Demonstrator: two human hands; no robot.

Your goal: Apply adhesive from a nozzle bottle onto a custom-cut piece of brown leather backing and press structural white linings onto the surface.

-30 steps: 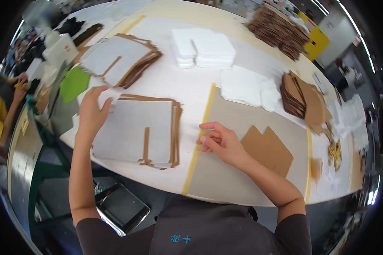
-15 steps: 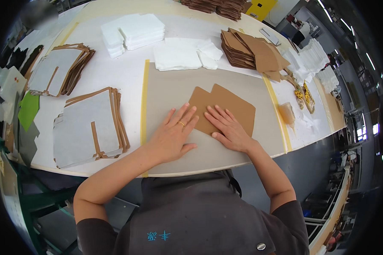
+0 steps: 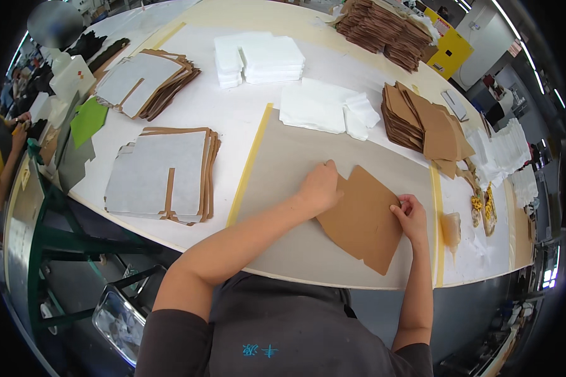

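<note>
A flat brown panel [image 3: 365,213], which looks like leather or a leather-like sheet, lies turned at an angle on the grey work mat [image 3: 283,147]. My left hand [image 3: 321,190] is closed at the panel's upper left edge, its fingertips mostly hidden behind the knuckles. At the right edge, my right hand [image 3: 412,217] pinches the panel between thumb and fingers. The panel's lower corner points toward the table's front edge.
Left of the mat are two stacks of grey-faced brown panels [image 3: 151,173]. White padding pieces [image 3: 314,103] lie behind the mat. A pile of brown panels [image 3: 415,122] sits at the back right, near yellow tape [image 3: 438,232]. Another person's arm [image 3: 16,141] shows at far left.
My hands lay flat and spread on the panel; now both have closed at its edges. The panel has rotated and shows a larger face. The whole view has shifted and tilted.
</note>
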